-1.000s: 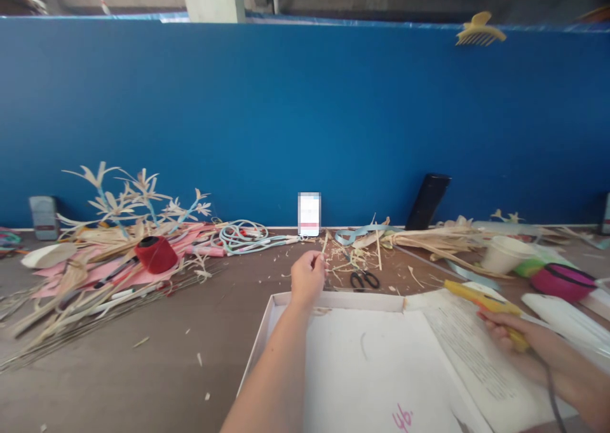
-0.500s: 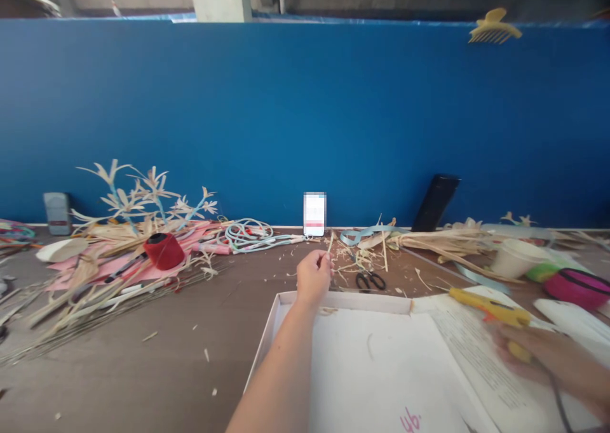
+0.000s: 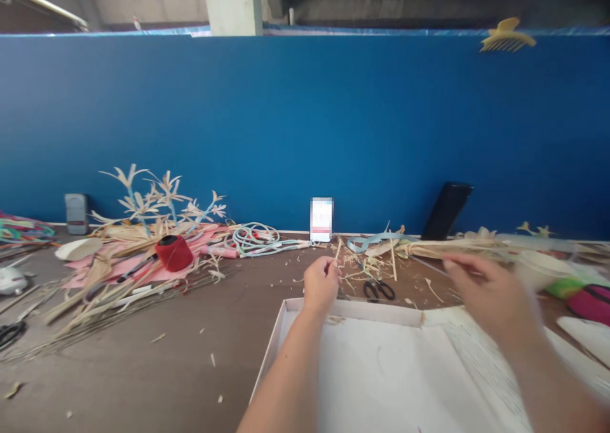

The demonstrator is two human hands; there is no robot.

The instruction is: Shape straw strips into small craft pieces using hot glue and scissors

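Observation:
My left hand [image 3: 321,285] is closed in a pinch above the far edge of a shallow white box [image 3: 381,310]. What its fingertips hold, if anything, is too small to make out; a thin pale strip [image 3: 338,249] shows just beyond them. Black-handled scissors [image 3: 380,290] lie to its right among plant-fibre scraps [image 3: 355,266]. My right hand [image 3: 495,299], somewhat blurred, hovers over the right side with thumb and forefinger stretched forward and slightly apart. Nothing shows between them. The yellow glue gun is out of sight now. Under the right forearm lies a printed sheet [image 3: 469,338].
At left, pale fibre flowers [image 3: 138,207], a red thread spool [image 3: 174,253] and thin stems [image 3: 109,325] lie heaped. A phone [image 3: 321,220] leans on the blue partition [image 3: 286,122]. Right of it stand a black block [image 3: 447,211], a whitish cup [image 3: 541,269] and a magenta pouch [image 3: 591,304].
My right hand has let go of the yellow glue gun and moved up and forward. My left hand keeps its pinch. The view has shifted slightly left and up.

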